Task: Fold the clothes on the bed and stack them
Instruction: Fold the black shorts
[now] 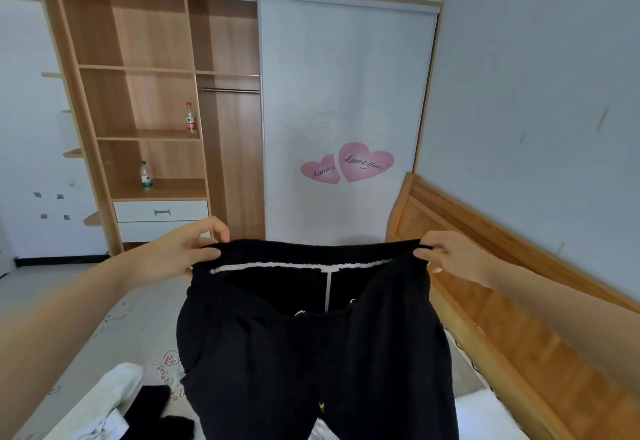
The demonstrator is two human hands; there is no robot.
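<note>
— So where are the trousers (pixel 311 335)?

— Up in the air over the bed (pixel 86 329), held by the waistband, with both legs hanging down out of the bottom of the view. They are black, with a white strip showing inside the waist.

— And the hands?

— Well apart, 1 at each end of the waistband. Left hand (pixel 187 249) pinches the left corner, thumb on the near side and fingers curled over the far edge. Right hand (pixel 450 256) pinches the right corner the same way.

— Is the waistband taut?

— Its back edge runs nearly straight between the 2 hands; the front edge sags lower, so the waist gapes open toward the camera.

— Anything else on the bed?

— A white garment (pixel 110 394) lies crumpled at the lower left, with a black garment (pixel 152 408) on top of it. I cannot tell what kind either is.

— Behind?

— A wardrobe (pixel 145 100) with open shelves holding 2 bottles, 1 red-capped (pixel 190 120) and 1 green-capped (pixel 145 176) a shelf lower. Its white sliding door (pixel 346 93) carries 2 pink hearts (pixel 349 162). A wooden bed frame (pixel 491 301) runs along the right
</note>
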